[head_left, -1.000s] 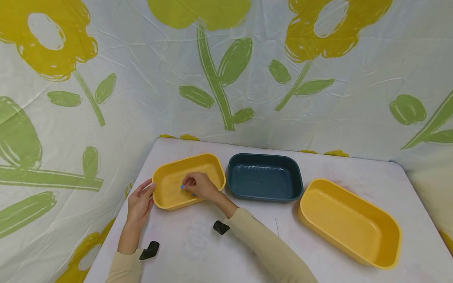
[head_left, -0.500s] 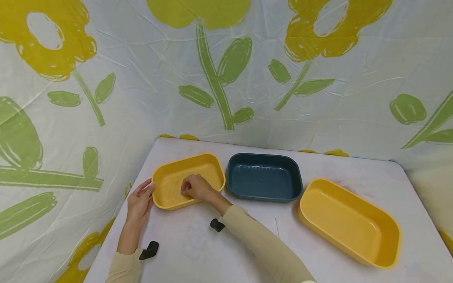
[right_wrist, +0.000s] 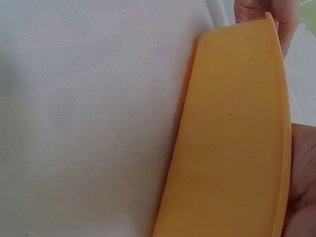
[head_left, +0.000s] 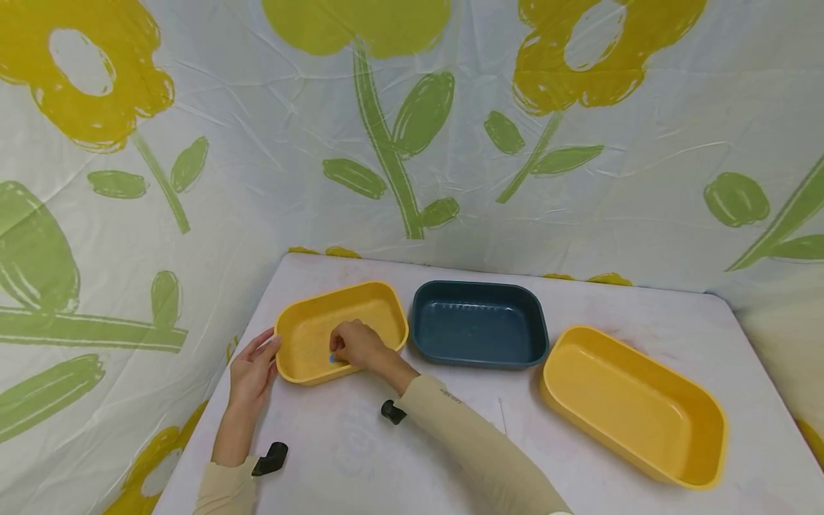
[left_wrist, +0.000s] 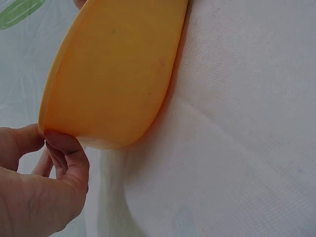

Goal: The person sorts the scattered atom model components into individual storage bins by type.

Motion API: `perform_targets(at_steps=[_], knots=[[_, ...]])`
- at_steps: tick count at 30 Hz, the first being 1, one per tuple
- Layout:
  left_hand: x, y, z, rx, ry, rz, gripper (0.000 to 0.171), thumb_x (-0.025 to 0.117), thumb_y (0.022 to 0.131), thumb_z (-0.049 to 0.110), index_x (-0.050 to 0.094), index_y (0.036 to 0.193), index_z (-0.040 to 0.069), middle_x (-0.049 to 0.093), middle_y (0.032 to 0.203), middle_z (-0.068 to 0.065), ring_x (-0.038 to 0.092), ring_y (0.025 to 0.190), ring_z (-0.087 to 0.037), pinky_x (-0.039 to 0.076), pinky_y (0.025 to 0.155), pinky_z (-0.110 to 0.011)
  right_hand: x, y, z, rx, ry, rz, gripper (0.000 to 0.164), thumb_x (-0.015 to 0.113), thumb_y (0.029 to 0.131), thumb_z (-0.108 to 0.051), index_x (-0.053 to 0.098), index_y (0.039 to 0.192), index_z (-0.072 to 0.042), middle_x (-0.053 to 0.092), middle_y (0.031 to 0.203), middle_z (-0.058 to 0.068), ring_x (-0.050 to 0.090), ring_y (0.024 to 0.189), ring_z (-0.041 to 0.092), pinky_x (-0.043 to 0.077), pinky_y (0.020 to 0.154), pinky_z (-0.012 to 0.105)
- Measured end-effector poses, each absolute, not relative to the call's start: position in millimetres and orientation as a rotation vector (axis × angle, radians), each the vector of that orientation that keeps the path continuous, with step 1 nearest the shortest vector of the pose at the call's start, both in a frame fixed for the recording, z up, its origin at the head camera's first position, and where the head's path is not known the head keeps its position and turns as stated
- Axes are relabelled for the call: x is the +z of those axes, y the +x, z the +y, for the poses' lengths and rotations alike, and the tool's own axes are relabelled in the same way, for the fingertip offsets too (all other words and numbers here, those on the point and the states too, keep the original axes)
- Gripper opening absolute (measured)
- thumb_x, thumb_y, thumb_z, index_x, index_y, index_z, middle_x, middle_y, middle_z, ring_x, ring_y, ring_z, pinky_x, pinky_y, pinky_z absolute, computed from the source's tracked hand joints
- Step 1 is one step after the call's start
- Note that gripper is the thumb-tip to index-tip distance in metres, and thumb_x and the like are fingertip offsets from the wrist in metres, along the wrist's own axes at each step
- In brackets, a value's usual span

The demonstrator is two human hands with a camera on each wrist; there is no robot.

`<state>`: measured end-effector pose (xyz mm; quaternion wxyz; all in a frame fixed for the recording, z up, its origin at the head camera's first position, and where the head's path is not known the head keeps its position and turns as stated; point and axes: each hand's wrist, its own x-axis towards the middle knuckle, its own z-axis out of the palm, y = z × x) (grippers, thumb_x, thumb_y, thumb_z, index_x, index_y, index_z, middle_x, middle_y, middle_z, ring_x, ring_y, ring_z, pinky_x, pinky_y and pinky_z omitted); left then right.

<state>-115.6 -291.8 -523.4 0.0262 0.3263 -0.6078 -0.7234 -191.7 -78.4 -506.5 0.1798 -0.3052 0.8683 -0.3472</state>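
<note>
In the head view my left hand (head_left: 251,372) holds the left end of a yellow plastic tub (head_left: 301,343). The left wrist view shows its thumb and fingers (left_wrist: 69,153) pinching the tub's rim. My right hand (head_left: 358,345) reaches over the near rim into the same tub, pinching a small blue thing (head_left: 333,358) low over the floor of the tub. Most of that blue thing is hidden by the fingers, so its kind cannot be told. From the right wrist, the tub's outer wall (right_wrist: 222,128) covers most of the right hand (right_wrist: 302,182).
A dark blue tub (head_left: 479,332) stands just right of the yellow one. Farther right, a second yellow tub (head_left: 634,400) lies at an angle on the white-covered table (head_left: 444,458). Flower-printed cloth (head_left: 257,143) hangs behind and at the left.
My right hand has moved the blue thing a little toward the near side of the tub. The left hand keeps its hold on the rim.
</note>
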Motion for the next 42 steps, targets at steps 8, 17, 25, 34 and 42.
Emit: perform_targets(at_steps=[8,17,25,34,42], knots=[[-523.7,-115.9,-290.6,-2.251,1.012,-1.852,0.048,0.073,0.098,0.025,0.058,0.143,0.015,0.070,0.103,0.009,0.064,0.081,-0.002,0.050,0.063,-0.012,-504.7,-189.3,-71.5,-1.023,-0.909,2.513,0.010,0.069,0.098,-0.010,0.073,0.090,-0.007,0.061,0.075,-0.006,0.052,0.065,0.006,0.044,0.060,0.017],[-522.6,-116.4,-290.0,-2.226,1.020,-1.866,0.048,0.074,0.097,0.028,0.059,0.141,0.015,0.069,0.099,0.011,0.063,0.081,-0.002,0.050,0.062,-0.012,-502.6,-186.2,-62.4,-1.146,-0.932,2.503,0.007,0.067,0.098,-0.007,0.069,0.091,-0.006,0.065,0.082,-0.001,0.056,0.073,0.008,0.047,0.068,0.018],[-522.3,-116.8,-290.4,-2.230,1.022,-1.866,0.049,0.073,0.098,0.026,0.058,0.142,0.015,0.071,0.101,0.011,0.064,0.083,-0.003,0.050,0.063,-0.013,-494.9,-180.2,-48.8,-1.249,-0.842,2.477,0.006,0.068,0.100,-0.011,0.069,0.094,-0.008,0.066,0.086,0.000,0.058,0.078,0.011,0.049,0.072,0.019],[-522.1,-116.7,-290.4,-2.224,1.033,-1.876,0.052,0.074,0.097,0.028,0.057,0.144,0.015,0.070,0.101,0.013,0.064,0.085,-0.002,0.050,0.065,-0.012,-490.7,-176.6,-30.3,-1.364,-0.858,2.439,0.006,0.068,0.099,-0.010,0.068,0.097,-0.005,0.066,0.087,0.004,0.060,0.079,0.016,0.050,0.074,0.020],[-522.5,-114.7,-291.2,-2.210,1.046,-1.880,0.051,0.074,0.096,0.029,0.058,0.143,0.016,0.070,0.107,0.010,0.064,0.087,-0.003,0.050,0.064,-0.013,-487.5,-170.9,-18.2,-1.460,-0.823,2.384,0.007,0.068,0.099,-0.008,0.068,0.101,-0.001,0.065,0.089,0.006,0.059,0.082,0.017,0.050,0.077,0.022]])
